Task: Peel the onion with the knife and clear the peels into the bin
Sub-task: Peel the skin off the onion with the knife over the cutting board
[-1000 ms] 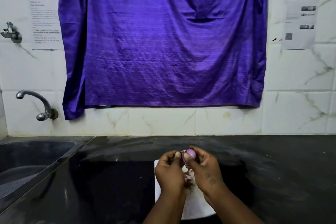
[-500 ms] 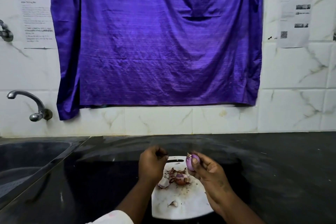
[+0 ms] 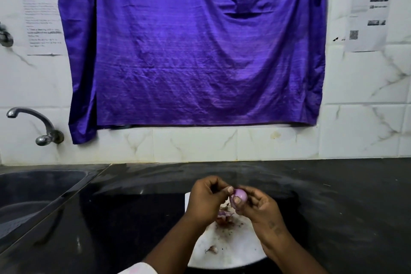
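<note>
Two hands meet again at the onion (image 3: 240,194). Half a second ago the left hand (image 3: 208,201) was apart from it, over the board (image 3: 235,253). Now it has come back, with its fingers curled and the thumb tip just beside the onion's left side. Whether it pinches a strip of skin or only touches it, I cannot tell. The right hand (image 3: 261,210) holds the onion between the thumb and curled fingers, above the far end of the board. I judge that one piece of skin was dropped and the next pull begins, so the peeling is not finished. The peels (image 3: 224,218) lie on the board below the hands, partly covered by them. I see no knife and no bin, and the left arm hides part of the board.
</note>
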`<state>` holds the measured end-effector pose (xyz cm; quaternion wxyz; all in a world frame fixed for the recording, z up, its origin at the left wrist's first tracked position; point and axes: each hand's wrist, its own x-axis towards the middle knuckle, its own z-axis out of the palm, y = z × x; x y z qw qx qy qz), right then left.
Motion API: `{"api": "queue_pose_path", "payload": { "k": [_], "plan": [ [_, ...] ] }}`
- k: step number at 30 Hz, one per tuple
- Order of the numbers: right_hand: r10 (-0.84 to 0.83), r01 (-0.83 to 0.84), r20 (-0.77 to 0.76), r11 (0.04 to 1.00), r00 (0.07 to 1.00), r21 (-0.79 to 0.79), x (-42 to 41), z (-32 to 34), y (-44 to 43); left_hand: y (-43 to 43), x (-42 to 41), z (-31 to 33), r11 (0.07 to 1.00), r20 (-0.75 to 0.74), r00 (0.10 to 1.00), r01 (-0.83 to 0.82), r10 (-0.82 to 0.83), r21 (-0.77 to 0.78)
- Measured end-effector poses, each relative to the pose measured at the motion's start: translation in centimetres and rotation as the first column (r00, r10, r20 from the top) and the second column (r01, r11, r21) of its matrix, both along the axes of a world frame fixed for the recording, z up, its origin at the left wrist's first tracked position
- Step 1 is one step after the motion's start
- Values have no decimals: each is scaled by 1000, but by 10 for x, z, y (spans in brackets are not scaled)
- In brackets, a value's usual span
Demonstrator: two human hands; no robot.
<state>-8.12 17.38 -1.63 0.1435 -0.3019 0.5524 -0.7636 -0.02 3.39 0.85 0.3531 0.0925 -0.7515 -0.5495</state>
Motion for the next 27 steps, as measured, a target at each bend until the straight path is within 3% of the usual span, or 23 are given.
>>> {"api": "queue_pose_path", "payload": {
  "k": [6, 9, 11, 14, 16, 18, 20, 23, 27],
  "plan": [
    [32, -32, 6, 999, 999, -28, 3, 1, 5, -4, -4, -11, 988, 63, 986, -153, 153, -5],
    [35, -31, 57, 998, 998, -59, 2, 0, 5, -18, -4, -19, 937, 143, 945, -257, 295, -235],
    [26, -17, 129, 997, 991, -71, -1, 0, 4, -16, -1, -20, 911, 173, 926, -273, 337, -310],
    [-5, 15, 217, 999, 976, -44, -1, 2, 1, -7, -1, -19, 953, 153, 962, -187, 227, -239],
    [-39, 42, 253, 999, 967, -8, -2, 3, -3, 2, 2, -18, 992, 174, 985, 25, -3, -126],
    [-54, 52, 277, 999, 959, 14, -2, 4, -8, 7, 1, -23, 973, 176, 976, 157, -126, -172],
    [-60, 58, 281, 998, 958, 15, 0, 4, -13, 14, -1, -27, 966, 128, 984, 151, -125, -212],
    [-54, 44, 241, 998, 969, 47, 1, 4, -17, 13, -4, -31, 989, 30, 999, 25, -20, -146],
    [13, -30, 204, 996, 979, 80, -4, 3, -15, 4, 0, -32, 993, 5, 999, -36, 37, -116]
  ]
}}
